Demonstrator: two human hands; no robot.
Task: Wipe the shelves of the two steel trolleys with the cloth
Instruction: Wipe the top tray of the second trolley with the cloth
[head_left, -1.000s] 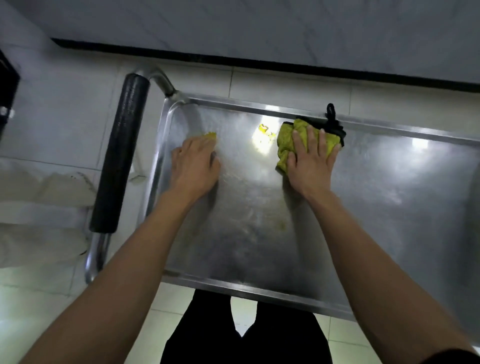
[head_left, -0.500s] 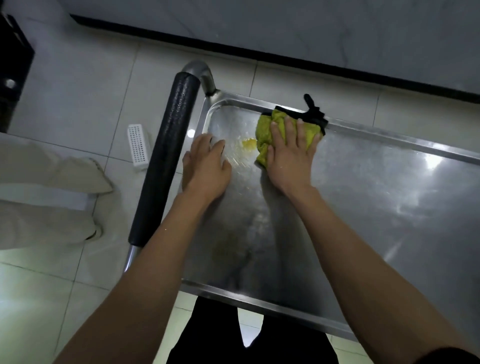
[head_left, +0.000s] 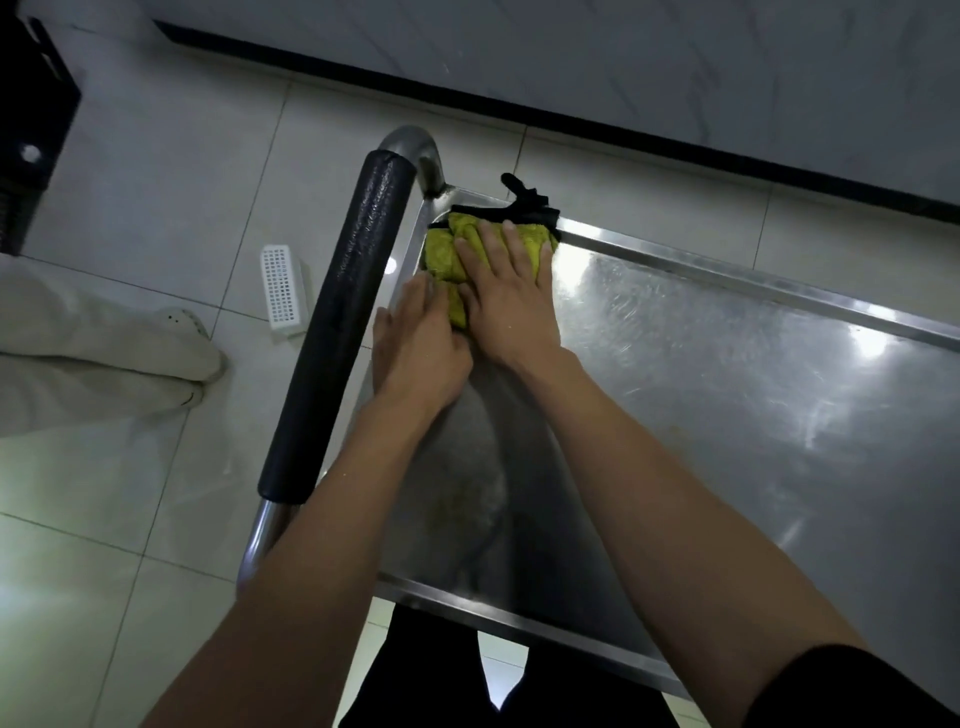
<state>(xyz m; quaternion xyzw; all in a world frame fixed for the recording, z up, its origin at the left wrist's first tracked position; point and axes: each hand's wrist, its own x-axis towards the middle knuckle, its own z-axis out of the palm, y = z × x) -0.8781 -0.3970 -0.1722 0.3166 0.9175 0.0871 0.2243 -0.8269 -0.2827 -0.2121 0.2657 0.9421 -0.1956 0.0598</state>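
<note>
We press our right hand flat on the cloth, fingers straight and spread over its yellow-green folds, so nothing is gripped; the palm simply bears down. The cloth sits bunched in the far left corner of the shelf, against the raised rim, with its black edging and a black loop poking over the far rim. Our left hand lies flat on the steel just beside the right one, fingers straight, their tips touching the near edge of the cloth; it holds nothing. The two hands touch side by side. The shelf is the top tray of a trolley, its surface streaked and shiny with light reflections to the right. Along the left end runs the handle, a black padded bar on a bent steel tube. On the tiled floor left of the handle lies a small white perforated box, and further left a pale trouser leg and shoe of another person. A dark crate stands at the top left corner.
</note>
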